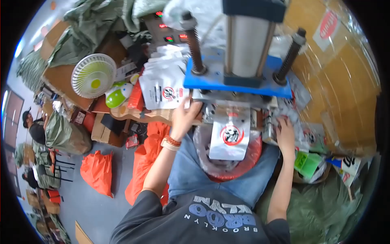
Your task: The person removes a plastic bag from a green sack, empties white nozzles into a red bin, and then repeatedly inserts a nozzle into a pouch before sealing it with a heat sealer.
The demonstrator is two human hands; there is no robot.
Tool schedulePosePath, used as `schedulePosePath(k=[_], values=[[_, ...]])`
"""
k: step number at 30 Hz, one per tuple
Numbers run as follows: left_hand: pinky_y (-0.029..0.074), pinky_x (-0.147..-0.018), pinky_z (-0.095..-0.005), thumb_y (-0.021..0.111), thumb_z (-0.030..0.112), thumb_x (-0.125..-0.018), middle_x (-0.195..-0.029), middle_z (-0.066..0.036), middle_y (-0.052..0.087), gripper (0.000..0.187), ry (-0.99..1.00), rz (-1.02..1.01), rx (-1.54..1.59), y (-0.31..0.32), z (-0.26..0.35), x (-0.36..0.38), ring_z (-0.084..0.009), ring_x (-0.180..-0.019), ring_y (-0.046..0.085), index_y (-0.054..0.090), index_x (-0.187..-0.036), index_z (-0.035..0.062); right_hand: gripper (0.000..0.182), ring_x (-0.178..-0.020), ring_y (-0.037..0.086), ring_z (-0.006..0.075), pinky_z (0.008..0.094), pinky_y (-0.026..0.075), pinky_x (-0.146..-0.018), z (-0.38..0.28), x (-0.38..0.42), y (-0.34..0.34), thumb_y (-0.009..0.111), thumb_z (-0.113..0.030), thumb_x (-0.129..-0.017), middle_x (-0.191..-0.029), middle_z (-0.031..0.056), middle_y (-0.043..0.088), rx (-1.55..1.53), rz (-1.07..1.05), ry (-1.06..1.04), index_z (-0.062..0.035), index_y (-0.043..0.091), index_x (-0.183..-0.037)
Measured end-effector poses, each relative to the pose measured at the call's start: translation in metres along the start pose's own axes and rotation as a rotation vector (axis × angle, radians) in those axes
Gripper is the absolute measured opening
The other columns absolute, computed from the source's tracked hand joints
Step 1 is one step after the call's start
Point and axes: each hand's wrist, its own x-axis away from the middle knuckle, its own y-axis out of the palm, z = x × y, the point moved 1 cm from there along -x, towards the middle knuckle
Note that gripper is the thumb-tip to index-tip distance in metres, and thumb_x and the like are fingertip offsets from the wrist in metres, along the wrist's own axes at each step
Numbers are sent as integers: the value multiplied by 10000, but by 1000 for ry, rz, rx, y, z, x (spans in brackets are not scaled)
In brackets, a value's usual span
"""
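Note:
A silver-white foil pouch (230,136) with a round red and black print hangs from the front of a press with a blue plate (239,77), above my lap. My left hand (185,116) is at the wooden table edge, left of the press, by the lower corner of a stack of similar pouches (164,83). Its thumb and fingers are apart, and I see nothing held. My right hand (285,132) rests beside a metal part (269,129) at the right of the press. Its fingers are bent and apart, near loose plastic-wrapped pouches.
A red tub with a plastic liner (256,156) sits between my legs under the pouch. Left are a small fan (94,76), a red box (137,96) and orange bags (97,173). Cardboard (337,81) and a green basket (307,164) stand right. Other people sit far left.

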Motion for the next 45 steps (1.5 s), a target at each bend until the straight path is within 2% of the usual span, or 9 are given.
schedulePosePath(k=[1, 4, 8, 12, 25, 32, 37, 41, 45], values=[[381, -1009, -457, 638, 414, -863, -1325, -149, 535, 649, 151, 251, -466, -26, -4, -6, -284, -1222, 496, 464, -1344, 14, 312, -1031, 539, 412, 438, 448, -876, 0, 4, -2, 595, -31, -815, -1164, 181, 548, -45, 39, -30, -38, 561, -1125], [134, -1060, -695, 624, 588, -775, -1528, -119, 271, 883, 195, -155, -821, -35, -67, 20, -347, -1415, 222, 311, -1462, 130, 322, -1008, 554, 402, 428, 453, -864, -2, 1, -5, 590, -36, -819, -1134, 176, 575, -56, 41, -188, -39, 562, -1140], [536, -773, -365, 650, 131, -797, -1042, -78, 685, 306, 287, 1, -462, -52, -67, 55, -233, -927, 671, 667, -1103, 125, 292, -913, 619, 299, 385, 470, -809, 13, 4, 10, 587, -126, -905, -1059, 181, 623, -235, 285, -27, 9, 564, -1164], [543, -721, -300, 685, 124, -815, -874, -103, 709, 137, 9, 185, -146, -62, -46, 74, -225, -813, 701, 740, -940, 110, 348, -1027, 581, 210, 309, 438, -895, -60, 26, -54, 553, -133, -957, -1190, 136, 613, -629, 313, 36, 22, 545, -1268], [560, -699, -321, 669, 14, -726, -967, -49, 703, 281, 661, 4, 23, -72, 102, 118, -209, -886, 684, 694, -998, 80, 283, -857, 509, 306, 397, 414, -786, -177, 71, -90, 685, -101, -755, -906, 134, 534, -553, 11, -797, 20, 615, -1001], [473, -563, -320, 646, 124, -866, -707, -143, 651, 141, 302, -298, 399, -16, 74, 120, -271, -588, 607, 682, -887, -11, 321, -1033, 533, 322, 414, 393, -929, -170, 64, -65, 630, -158, -850, -1103, 151, 575, -577, -28, -407, 10, 600, -1121], [474, -544, -202, 631, 209, -923, -748, -1, 700, 217, -286, -449, 573, -10, 59, 133, -22, -643, 594, 732, -915, 17, 400, -1155, 523, 295, 389, 362, -1012, -83, 37, -82, 555, -226, -940, -1237, 166, 575, -413, 207, 8, 8, 534, -1263], [467, -573, -198, 669, 166, -893, -826, -42, 698, 211, -571, -356, 834, 37, 21, 144, -45, -673, 601, 703, -931, -39, 317, -988, 539, 387, 466, 393, -906, 17, 14, 1, 609, -223, -877, -1040, 189, 599, 288, 212, -95, -37, 593, -1133], [502, -598, -218, 653, 150, -898, -838, -57, 697, 199, -614, -340, 803, 43, 35, 104, -84, -693, 638, 688, -948, -39, 229, -841, 589, 327, 382, 465, -775, 12, 13, -7, 650, -111, -829, -953, 166, 585, -102, -12, 39, -22, 603, -1035]])
